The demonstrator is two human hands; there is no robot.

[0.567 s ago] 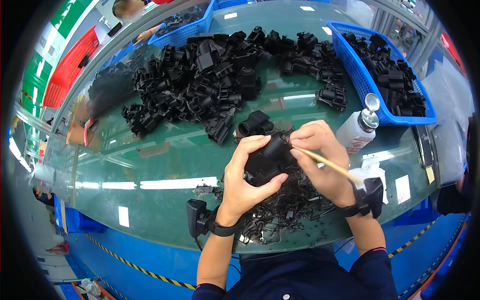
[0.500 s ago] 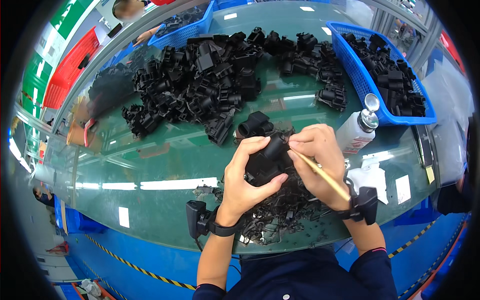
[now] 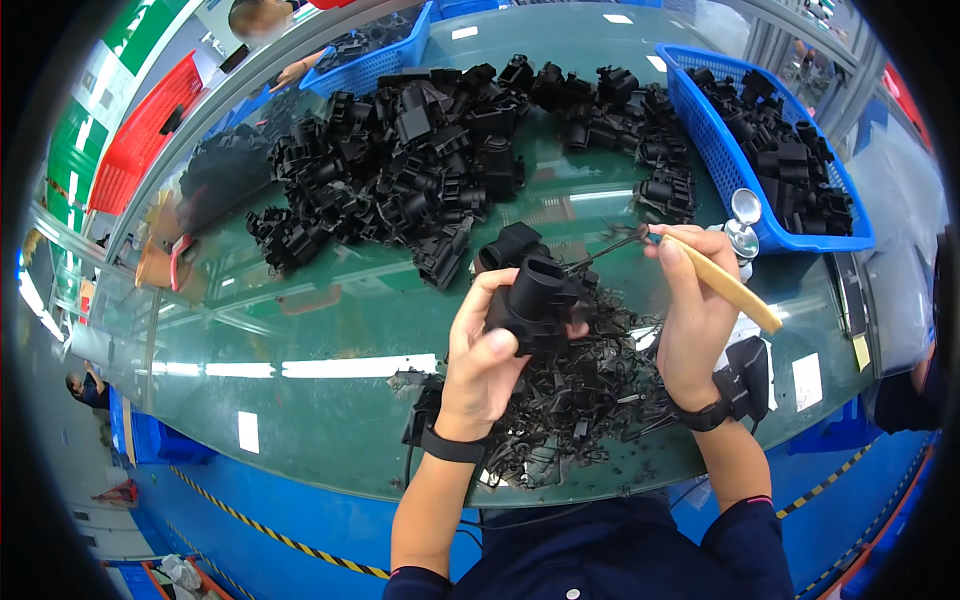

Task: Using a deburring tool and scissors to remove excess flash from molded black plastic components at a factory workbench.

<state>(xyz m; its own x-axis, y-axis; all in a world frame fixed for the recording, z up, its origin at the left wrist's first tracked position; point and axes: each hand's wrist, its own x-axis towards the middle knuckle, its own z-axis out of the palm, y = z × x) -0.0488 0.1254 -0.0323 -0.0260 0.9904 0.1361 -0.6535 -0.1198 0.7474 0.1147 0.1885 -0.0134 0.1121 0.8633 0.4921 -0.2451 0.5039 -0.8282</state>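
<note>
Here, black plastic part (image 3: 535, 300) opening-up

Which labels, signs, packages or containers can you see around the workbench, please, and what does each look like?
Blue basket: far right of the bench, rectangular mesh plastic, holding black moulded parts.
Second blue basket: far edge, upper left, also holding black parts.
Red crate: beyond the bench, far left, slatted.
Green and white sign: left background, panelled.
White label: bench surface, near right, small rectangle.
</note>
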